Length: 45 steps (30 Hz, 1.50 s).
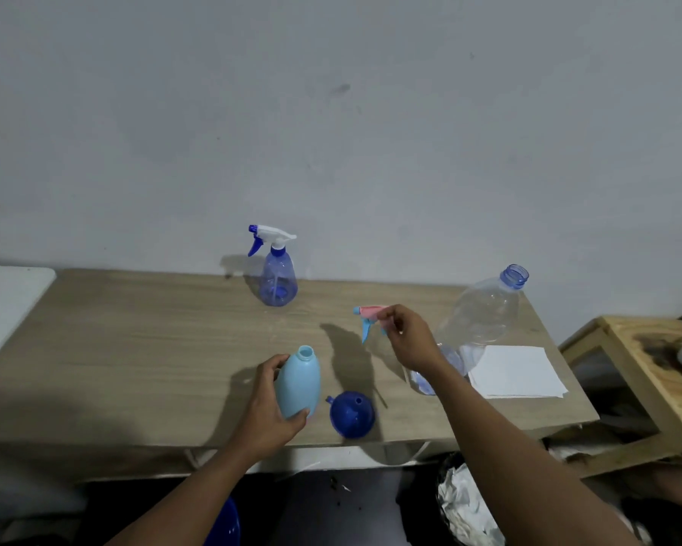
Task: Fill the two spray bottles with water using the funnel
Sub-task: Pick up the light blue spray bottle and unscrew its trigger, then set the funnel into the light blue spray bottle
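Observation:
My left hand (267, 403) grips a light blue spray bottle (298, 382) that stands upright near the table's front edge, its neck uncapped. My right hand (412, 340) holds the pink and light blue spray head (369, 315) in the air, to the right of and above that bottle. A dark blue funnel (351, 413) lies on the table just right of the light blue bottle. A clear blue spray bottle (278, 279) with a white and blue trigger stands at the back by the wall. A large clear water bottle (485, 309), uncapped, stands at the right, partly behind my right arm.
White paper sheets (516, 370) lie on the wooden table (134, 348) at the right. A wooden frame (654, 368) stands beyond the right edge, with a white object on it. A bin with crumpled paper (465, 506) sits below the table front. A white surface (4, 301) adjoins the left.

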Each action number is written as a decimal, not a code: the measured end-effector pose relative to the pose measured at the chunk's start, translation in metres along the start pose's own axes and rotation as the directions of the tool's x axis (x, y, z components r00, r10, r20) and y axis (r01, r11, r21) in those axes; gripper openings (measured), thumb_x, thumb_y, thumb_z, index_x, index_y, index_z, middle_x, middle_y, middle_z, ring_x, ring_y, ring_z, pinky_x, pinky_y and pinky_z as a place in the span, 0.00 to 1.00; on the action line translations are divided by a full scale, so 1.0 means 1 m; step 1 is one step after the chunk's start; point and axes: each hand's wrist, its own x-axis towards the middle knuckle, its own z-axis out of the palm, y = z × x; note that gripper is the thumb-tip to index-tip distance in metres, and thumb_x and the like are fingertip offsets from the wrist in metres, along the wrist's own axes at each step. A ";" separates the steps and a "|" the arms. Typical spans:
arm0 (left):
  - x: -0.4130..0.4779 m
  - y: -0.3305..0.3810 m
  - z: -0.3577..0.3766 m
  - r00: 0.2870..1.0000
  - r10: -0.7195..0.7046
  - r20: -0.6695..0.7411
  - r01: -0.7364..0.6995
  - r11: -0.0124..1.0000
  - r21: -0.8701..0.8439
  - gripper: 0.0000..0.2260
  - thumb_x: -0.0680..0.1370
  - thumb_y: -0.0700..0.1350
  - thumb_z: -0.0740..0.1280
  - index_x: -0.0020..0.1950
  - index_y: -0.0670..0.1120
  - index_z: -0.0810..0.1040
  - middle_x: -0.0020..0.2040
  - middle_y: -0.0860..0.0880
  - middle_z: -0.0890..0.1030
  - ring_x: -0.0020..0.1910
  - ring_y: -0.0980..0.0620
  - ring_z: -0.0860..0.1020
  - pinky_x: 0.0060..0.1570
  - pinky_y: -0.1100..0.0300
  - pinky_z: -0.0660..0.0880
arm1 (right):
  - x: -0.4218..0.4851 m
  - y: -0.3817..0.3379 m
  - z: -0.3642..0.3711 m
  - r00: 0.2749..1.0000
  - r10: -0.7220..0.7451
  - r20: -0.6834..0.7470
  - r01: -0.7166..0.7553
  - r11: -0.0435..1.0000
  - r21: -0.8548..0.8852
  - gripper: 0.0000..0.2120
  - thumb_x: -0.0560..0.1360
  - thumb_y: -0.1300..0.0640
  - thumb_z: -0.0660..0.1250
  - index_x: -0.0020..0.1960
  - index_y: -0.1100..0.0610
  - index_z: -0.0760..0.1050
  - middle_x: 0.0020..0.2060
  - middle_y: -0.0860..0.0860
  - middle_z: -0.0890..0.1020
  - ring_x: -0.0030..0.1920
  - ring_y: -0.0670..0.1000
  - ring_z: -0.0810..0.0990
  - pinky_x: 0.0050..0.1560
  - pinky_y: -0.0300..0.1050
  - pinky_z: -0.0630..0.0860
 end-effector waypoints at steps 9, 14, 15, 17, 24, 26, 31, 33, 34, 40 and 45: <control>0.007 -0.027 0.015 0.999 -0.047 0.001 0.047 0.999 -0.007 0.41 0.66 0.35 0.78 0.66 0.63 0.60 0.65 0.64 0.66 0.63 0.62 0.72 0.53 0.63 0.78 | 0.010 0.045 0.035 0.965 0.250 0.081 -0.250 0.968 -0.016 0.05 0.78 0.67 0.64 0.49 0.60 0.78 0.45 0.52 0.82 0.47 0.52 0.80 0.47 0.37 0.75; 0.009 -0.035 0.018 0.997 -0.060 0.039 0.062 0.996 -0.068 0.39 0.67 0.31 0.78 0.70 0.51 0.63 0.65 0.70 0.66 0.63 0.64 0.71 0.50 0.67 0.78 | 0.013 0.057 0.044 0.938 0.345 0.042 -0.343 0.938 -0.047 0.08 0.81 0.58 0.65 0.55 0.62 0.79 0.48 0.54 0.83 0.49 0.53 0.80 0.51 0.45 0.74; 0.008 -0.036 0.018 0.997 -0.061 0.041 0.063 0.996 -0.065 0.39 0.68 0.31 0.78 0.71 0.49 0.63 0.67 0.68 0.65 0.64 0.61 0.71 0.50 0.69 0.78 | 0.013 0.058 0.045 0.933 0.357 0.042 -0.355 0.934 -0.049 0.09 0.82 0.57 0.64 0.56 0.62 0.79 0.48 0.53 0.81 0.49 0.52 0.79 0.52 0.45 0.74; 0.007 -0.036 0.016 0.997 -0.061 0.045 0.063 0.997 -0.051 0.39 0.68 0.33 0.78 0.73 0.47 0.63 0.70 0.57 0.65 0.65 0.53 0.72 0.52 0.71 0.76 | 0.012 0.057 0.047 0.924 0.381 0.040 -0.379 0.924 -0.052 0.11 0.82 0.57 0.62 0.58 0.62 0.78 0.48 0.53 0.80 0.52 0.55 0.79 0.51 0.43 0.72; -0.007 -0.043 0.004 0.997 0.036 0.063 -0.045 0.988 0.145 0.40 0.72 0.38 0.76 0.77 0.52 0.58 0.74 0.53 0.67 0.66 0.66 0.69 0.64 0.76 0.65 | -0.007 0.044 0.044 0.966 0.243 -0.086 -0.246 0.969 -0.024 0.11 0.80 0.66 0.62 0.60 0.63 0.77 0.54 0.56 0.80 0.52 0.53 0.79 0.49 0.35 0.68; -0.009 -0.042 0.003 0.996 0.079 0.046 -0.086 0.979 0.187 0.39 0.71 0.35 0.76 0.76 0.49 0.61 0.73 0.51 0.67 0.64 0.72 0.68 0.61 0.80 0.63 | -0.022 0.039 0.043 0.976 0.178 -0.127 -0.178 0.984 0.011 0.13 0.79 0.67 0.61 0.61 0.61 0.77 0.53 0.51 0.79 0.55 0.53 0.80 0.50 0.34 0.72; -0.008 -0.039 0.009 0.991 0.135 0.019 -0.137 0.979 0.150 0.40 0.70 0.36 0.78 0.75 0.50 0.59 0.75 0.47 0.65 0.70 0.55 0.67 0.67 0.76 0.61 | -0.084 0.046 0.049 0.953 0.204 0.226 -0.242 0.957 0.160 0.30 0.69 0.61 0.70 0.70 0.54 0.69 0.63 0.47 0.76 0.64 0.45 0.76 0.58 0.37 0.75; -0.006 -0.039 0.013 0.991 0.136 0.004 -0.135 0.983 0.121 0.40 0.71 0.37 0.77 0.75 0.52 0.57 0.76 0.47 0.64 0.71 0.55 0.66 0.66 0.77 0.61 | -0.097 0.057 0.057 0.911 0.185 0.369 -0.250 0.958 0.137 0.38 0.67 0.60 0.76 0.73 0.54 0.63 0.66 0.45 0.74 0.65 0.39 0.75 0.62 0.37 0.75; -0.004 -0.040 0.015 0.991 0.133 -0.002 -0.132 0.984 0.119 0.40 0.72 0.37 0.77 0.75 0.53 0.57 0.76 0.47 0.64 0.71 0.56 0.66 0.66 0.78 0.61 | -0.099 0.063 0.062 0.905 0.169 0.391 -0.229 0.967 0.113 0.43 0.64 0.56 0.80 0.74 0.52 0.62 0.67 0.45 0.73 0.66 0.39 0.74 0.65 0.38 0.74; -0.001 -0.042 0.020 0.995 0.103 -0.002 -0.102 0.987 0.123 0.40 0.74 0.38 0.75 0.77 0.56 0.55 0.76 0.51 0.63 0.68 0.46 0.72 0.67 0.60 0.70 | -0.094 0.072 0.080 0.934 0.182 0.309 -0.164 0.983 -0.082 0.41 0.61 0.50 0.82 0.70 0.42 0.66 0.63 0.47 0.70 0.64 0.44 0.66 0.61 0.36 0.66; 0.001 -0.043 0.019 0.997 0.081 0.013 -0.083 0.988 0.133 0.40 0.74 0.39 0.75 0.77 0.56 0.55 0.75 0.54 0.63 0.67 0.45 0.73 0.65 0.51 0.74 | -0.096 0.066 0.078 0.973 0.165 0.162 -0.183 0.978 0.104 0.35 0.63 0.52 0.81 0.66 0.48 0.70 0.58 0.48 0.77 0.57 0.45 0.79 0.51 0.32 0.77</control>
